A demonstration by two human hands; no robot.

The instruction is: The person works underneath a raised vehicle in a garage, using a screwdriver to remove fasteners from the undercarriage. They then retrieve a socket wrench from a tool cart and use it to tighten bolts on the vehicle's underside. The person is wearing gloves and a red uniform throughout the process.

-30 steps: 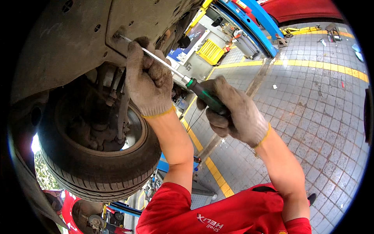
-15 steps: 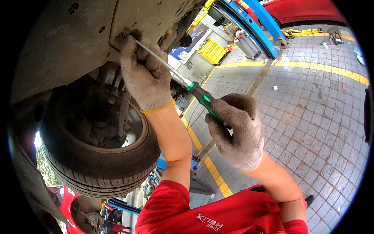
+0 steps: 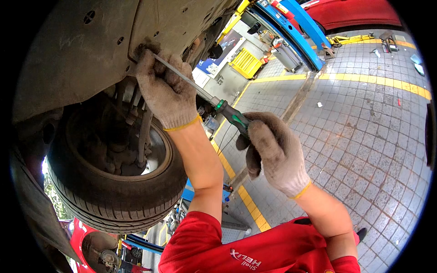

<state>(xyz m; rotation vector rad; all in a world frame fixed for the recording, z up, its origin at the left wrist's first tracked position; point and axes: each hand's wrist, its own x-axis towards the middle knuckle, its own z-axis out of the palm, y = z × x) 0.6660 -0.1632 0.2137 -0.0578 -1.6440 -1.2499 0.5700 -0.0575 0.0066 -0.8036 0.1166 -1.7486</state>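
Observation:
A screwdriver point(image 3: 232, 115) with a black and green handle and a long metal shaft slants up to the underside panel point(image 3: 68, 54) of a raised car. My right hand point(image 3: 280, 152), in a soiled knit glove, is closed around the handle's end, thumb along it. Up by the panel, my gloved left hand point(image 3: 168, 91) has its fingers curled at the shaft near the tip. The tip itself is hidden behind those fingers, beside a dark, dirty patch point(image 3: 148, 47) on the panel.
Below the panel at left hangs a wheel point(image 3: 114, 195) with its tyre, near my left forearm. A blue lift post point(image 3: 291, 36), a yellow rack point(image 3: 246, 62) and a red car point(image 3: 355, 16) stand farther back. Grey floor tiles point(image 3: 355, 136) carry yellow lines.
My right hand has turned around the handle, its fingers shifting from a looser hold with thumb and finger apart. The screwdriver handle has rotated slightly. My left hand stays by the panel.

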